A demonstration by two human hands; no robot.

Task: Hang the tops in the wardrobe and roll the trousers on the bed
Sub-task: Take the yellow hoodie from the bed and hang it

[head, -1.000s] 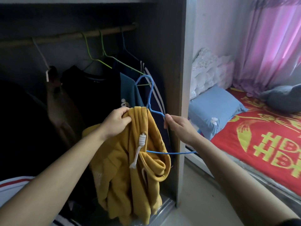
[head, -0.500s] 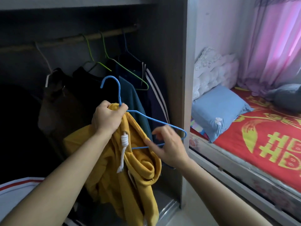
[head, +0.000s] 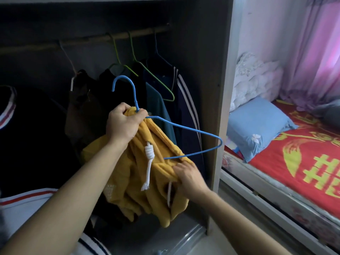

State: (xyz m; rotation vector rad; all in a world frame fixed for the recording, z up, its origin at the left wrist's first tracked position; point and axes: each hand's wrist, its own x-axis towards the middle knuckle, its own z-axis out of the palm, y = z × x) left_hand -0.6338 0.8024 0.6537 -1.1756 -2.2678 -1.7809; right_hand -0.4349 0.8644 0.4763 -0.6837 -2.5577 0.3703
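Left hand is clenched around the neck of a blue wire hanger and, in the same grasp, a bunched fold of the yellow hoodie. Its hook stands up above the knuckles. One bare arm of the hanger juts out to the right, in front of the wardrobe's side panel, and bends back under into the fabric. The right hand is lower and to the right, its fingers pinching a thick folded edge of the hoodie just below the hanger's bottom wire.

The hoodie hangs crumpled between the two hands in front of the open wardrobe, below the level of the wooden rail. A white knotted drawstring dangles down its front.

Behind it, a teal top and a navy jacket with white stripes hang from the rail, with darker clothes to their left.

To the right of the wardrobe lies the bed, covered in a red sheet with yellow patterns. A blue pillow rests at its head, with white bedding piled behind it and a pink curtain beyond.
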